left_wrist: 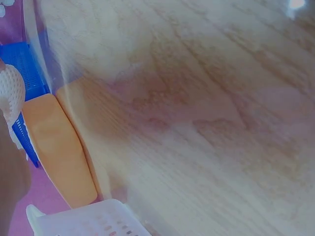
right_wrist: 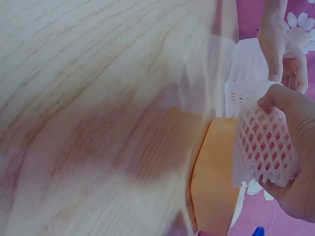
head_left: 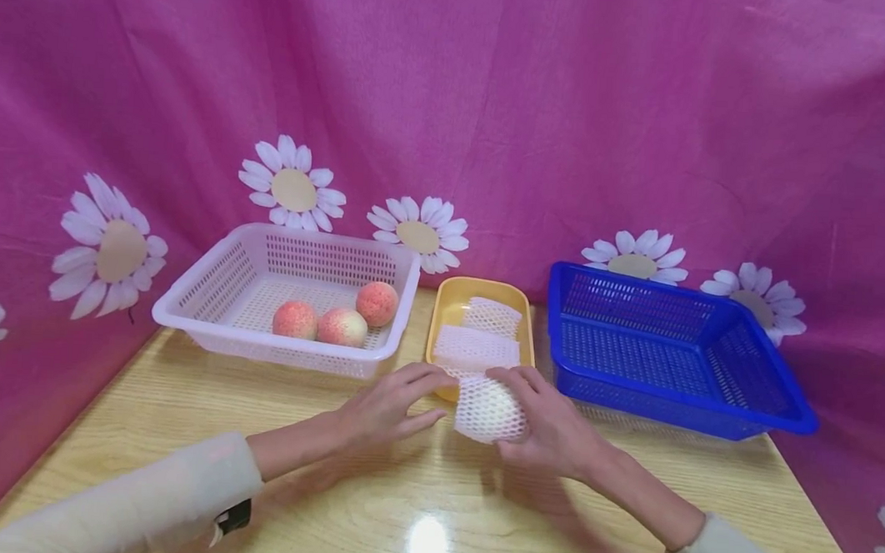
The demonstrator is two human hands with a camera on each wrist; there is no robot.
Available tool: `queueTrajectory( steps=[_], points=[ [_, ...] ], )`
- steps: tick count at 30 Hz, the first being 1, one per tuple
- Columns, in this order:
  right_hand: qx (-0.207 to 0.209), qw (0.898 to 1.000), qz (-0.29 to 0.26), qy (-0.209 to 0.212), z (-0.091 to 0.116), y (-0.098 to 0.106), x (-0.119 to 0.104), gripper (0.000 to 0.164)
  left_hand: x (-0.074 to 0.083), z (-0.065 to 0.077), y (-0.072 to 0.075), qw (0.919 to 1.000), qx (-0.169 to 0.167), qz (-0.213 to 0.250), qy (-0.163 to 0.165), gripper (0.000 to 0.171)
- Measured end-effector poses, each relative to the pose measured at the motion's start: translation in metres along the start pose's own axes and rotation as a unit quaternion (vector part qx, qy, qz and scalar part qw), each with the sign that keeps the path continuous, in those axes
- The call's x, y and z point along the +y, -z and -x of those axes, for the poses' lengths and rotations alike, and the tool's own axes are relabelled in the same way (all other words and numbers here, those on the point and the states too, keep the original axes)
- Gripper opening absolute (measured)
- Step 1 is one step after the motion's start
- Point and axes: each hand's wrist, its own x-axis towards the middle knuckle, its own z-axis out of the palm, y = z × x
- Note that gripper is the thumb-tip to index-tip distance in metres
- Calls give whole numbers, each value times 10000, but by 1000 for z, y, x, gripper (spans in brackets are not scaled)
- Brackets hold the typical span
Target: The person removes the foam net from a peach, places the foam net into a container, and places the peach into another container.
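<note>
My right hand [head_left: 555, 420] grips a peach in a white foam net sleeve [head_left: 490, 411], held above the table in front of the yellow tray. Reddish skin shows through the mesh in the right wrist view, where the thumb and fingers curl round the foam net [right_wrist: 266, 145]. From the other side my left hand [head_left: 386, 407] reaches over, index finger close to the sleeve's edge and thumb spread apart from it. Whether that fingertip touches the net is hard to tell. In the yellow tray [head_left: 441, 310] lie more foam net sleeves [head_left: 476, 348].
A white basket [head_left: 214, 335] on the left holds three peaches [head_left: 342, 327]. On the right stands a blue basket [head_left: 653, 404]. Behind the wooden table [head_left: 325, 512] hangs a magenta cloth [head_left: 495, 129] with daisies.
</note>
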Motion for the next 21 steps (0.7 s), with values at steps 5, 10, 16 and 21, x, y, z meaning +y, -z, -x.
queueTrajectory(
  steps=[5,10,16,21],
  points=[
    [51,10000,44,-12,0,6,1,89,1,-3,2,9999,60,-78,-91,40],
    [124,9998,135,88,-2,12,0,89,3,-9,3,9997,110,-84,-209,39],
    [215,9993,248,198,-6,19,-3,90,5,-18,3,9984,275,-111,-487,35],
    [198,9993,228,202,-10,24,-8,91,9,-25,4,9974,393,-239,-562,33]
  ],
)
